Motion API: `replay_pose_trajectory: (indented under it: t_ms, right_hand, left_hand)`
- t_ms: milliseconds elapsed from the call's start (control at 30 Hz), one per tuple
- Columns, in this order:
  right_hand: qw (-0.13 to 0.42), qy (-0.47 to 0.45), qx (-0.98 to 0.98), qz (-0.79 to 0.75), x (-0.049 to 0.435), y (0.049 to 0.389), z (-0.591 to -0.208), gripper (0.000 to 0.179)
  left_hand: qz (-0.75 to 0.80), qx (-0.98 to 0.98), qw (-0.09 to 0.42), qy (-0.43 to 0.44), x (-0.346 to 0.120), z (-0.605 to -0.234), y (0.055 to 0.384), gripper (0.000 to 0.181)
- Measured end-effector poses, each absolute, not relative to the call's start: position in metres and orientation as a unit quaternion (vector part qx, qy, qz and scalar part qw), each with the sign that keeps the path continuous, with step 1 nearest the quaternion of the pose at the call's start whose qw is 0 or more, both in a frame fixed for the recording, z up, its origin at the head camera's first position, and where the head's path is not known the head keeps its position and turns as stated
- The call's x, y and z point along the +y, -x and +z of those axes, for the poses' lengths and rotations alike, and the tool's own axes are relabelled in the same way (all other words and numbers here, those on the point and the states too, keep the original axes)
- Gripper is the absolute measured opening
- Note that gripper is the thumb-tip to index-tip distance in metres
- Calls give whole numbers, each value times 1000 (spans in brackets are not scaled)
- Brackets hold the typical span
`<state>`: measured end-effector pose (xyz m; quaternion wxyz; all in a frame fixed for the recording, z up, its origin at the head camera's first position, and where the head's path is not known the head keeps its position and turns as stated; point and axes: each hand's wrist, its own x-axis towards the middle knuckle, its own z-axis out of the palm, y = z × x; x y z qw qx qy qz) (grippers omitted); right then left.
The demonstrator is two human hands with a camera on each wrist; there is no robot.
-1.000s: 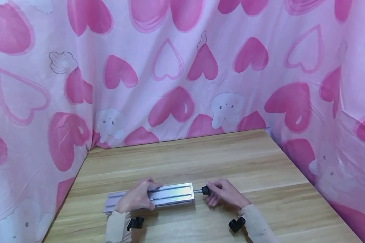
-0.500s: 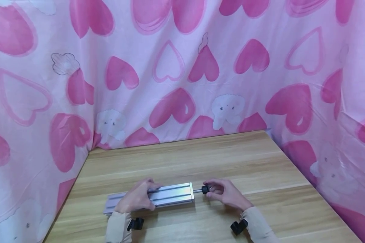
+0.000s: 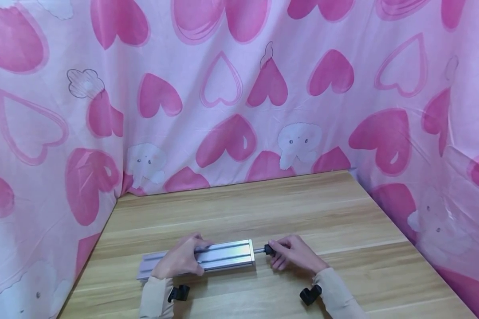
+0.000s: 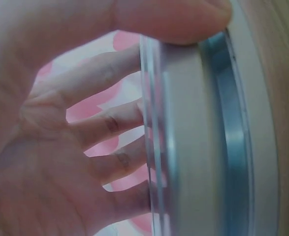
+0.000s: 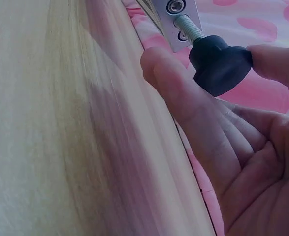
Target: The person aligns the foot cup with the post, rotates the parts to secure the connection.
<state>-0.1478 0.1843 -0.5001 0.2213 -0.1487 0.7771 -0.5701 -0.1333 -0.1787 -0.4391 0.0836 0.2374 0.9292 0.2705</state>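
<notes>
A silver aluminium profile [image 3: 227,254] with long grooves lies over the table, slightly slanted. My left hand [image 3: 179,259] grips it across its width; in the left wrist view the thumb [image 4: 178,22] presses one side and the fingers [image 4: 114,123] reach round the other. From the profile's right end plate [image 5: 183,29], which carries socket screws, sticks a threaded rod [image 5: 187,27] with a black knob [image 5: 223,66]. My right hand [image 3: 295,254] pinches that knob between thumb and finger. Part of the rod stands exposed between plate and knob. The profile's middle is hidden under my left hand.
A wood-grain table [image 3: 239,208] lies beneath the work. Pink heart-patterned cloth [image 3: 227,88] hangs at the back and on both sides. Each wrist wears a small black camera mount [image 3: 178,293] on a beige sleeve [image 3: 155,299].
Half a second ago my right fingers were spread wider around the knob; now they are closed together on it, much as one second ago. My left hand and the profile stay put.
</notes>
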Motion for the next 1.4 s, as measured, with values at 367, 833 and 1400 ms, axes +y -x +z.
replay_pose_trajectory:
  t_ms: [367,833,1400]
  right_hand:
    - [184,173,791,-558,190,142,-498,49]
    - [77,263,799,-536,193,141,-498,45]
    - [161,202,795,-549,186,142,-498,41]
  left_hand:
    - [271,929,88,-236,-179,-441,133,78]
    - [265,928,70,-254,-181,-439,132,76]
    - [266,928,72,-250,-180,-441,129,77]
